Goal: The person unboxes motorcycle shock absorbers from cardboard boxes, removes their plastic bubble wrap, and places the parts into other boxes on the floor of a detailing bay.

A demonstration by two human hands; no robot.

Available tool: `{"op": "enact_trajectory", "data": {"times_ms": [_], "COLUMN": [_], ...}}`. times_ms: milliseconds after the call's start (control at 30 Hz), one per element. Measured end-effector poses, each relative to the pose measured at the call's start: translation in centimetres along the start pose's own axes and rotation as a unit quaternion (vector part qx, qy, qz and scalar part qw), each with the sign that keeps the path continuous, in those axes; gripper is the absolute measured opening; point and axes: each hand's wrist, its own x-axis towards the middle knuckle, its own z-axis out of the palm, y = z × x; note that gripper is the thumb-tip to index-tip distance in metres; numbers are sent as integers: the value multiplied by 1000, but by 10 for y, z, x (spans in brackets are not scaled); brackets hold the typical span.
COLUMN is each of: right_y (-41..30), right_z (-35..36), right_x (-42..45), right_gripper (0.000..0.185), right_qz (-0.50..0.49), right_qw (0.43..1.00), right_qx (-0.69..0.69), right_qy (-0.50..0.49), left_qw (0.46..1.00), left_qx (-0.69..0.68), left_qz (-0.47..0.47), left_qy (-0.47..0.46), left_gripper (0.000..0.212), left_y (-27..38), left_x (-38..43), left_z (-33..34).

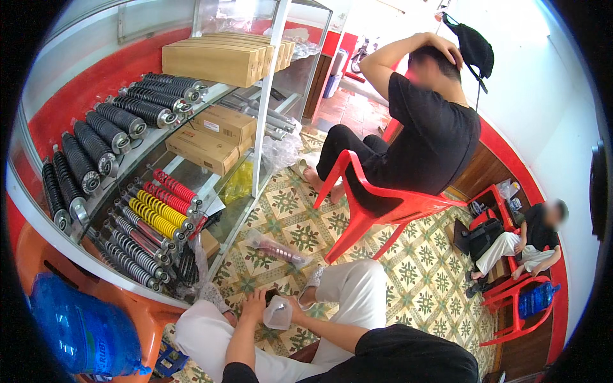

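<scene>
Low in the middle of the head view, both hands are together above my lap. My right hand [297, 312] holds a translucent whitish plastic container or sleeve [278, 313]. My left hand [254, 304] is close beside it, fingers bent near a small dark object [271, 294]; whether they grip it is unclear. On the floor in front lies a red coil-spring shock absorber [278, 252] in clear plastic wrap. To the left, a glass display cabinet [261, 129] holds black shock absorbers [115, 134] above, and yellow shock absorbers [155, 215] among red and silver ones below.
A person in black [426, 129] sits ahead on a red plastic chair [364, 206], a hand on the head. Another person [539, 230] sits at the far right near a red chair [519, 306]. Cardboard boxes [210, 60] fill shelves. A blue water jug [84, 325] rests on an orange chair [160, 321].
</scene>
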Motion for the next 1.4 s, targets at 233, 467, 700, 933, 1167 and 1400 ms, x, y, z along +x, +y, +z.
{"op": "enact_trajectory", "data": {"times_ms": [233, 467, 700, 933, 1167, 1400], "right_y": [-17, -12, 30, -48, -12, 41], "right_z": [13, 8, 14, -27, -57, -77], "right_x": [-3, 1, 2, 19, 60, 142], "right_gripper": [51, 42, 16, 38, 39, 33], "right_qz": [44, 11, -14, 36, -21, 173], "right_qw": [995, 997, 988, 991, 949, 783], "right_qx": [27, 27, -131, -57, 37, 274], "right_qy": [87, 74, -74, -117, -313, -531], "left_qw": [999, 998, 995, 997, 999, 999], "left_qx": [-32, -57, -78, -72, -2, 21], "left_qz": [-6, -14, -4, 7, 36, 37], "left_qy": [42, 7, 60, 33, 33, 13], "left_gripper": [80, 85, 100, 111, 106, 71], "left_y": [-14, -12, -9, -9, 3, -3], "left_x": [3, -3, 11, 2, 2, 10], "left_z": [9, 1, 18, 12, 3, 19]}}
